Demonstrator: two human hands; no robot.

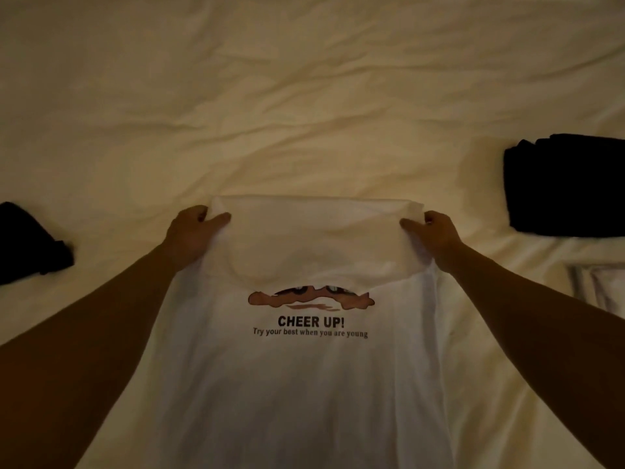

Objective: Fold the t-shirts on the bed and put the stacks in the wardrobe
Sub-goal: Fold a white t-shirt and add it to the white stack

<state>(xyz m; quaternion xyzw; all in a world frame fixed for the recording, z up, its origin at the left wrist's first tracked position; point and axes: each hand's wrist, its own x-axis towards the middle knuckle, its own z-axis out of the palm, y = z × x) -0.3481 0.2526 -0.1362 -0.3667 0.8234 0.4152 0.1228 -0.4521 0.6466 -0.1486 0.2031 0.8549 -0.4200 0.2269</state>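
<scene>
White t-shirt (304,384) lies flat on the bed (304,96), and the left hand (191,233) and right hand (436,235) each pinch a far corner of its folded-over top, likely so the fold stays straight.

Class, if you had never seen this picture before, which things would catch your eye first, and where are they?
The white t-shirt printed "CHEER UP!" lies centre on the bed, its far end gripped by the left hand and right hand. A dark folded stack sits at the right edge.
</scene>
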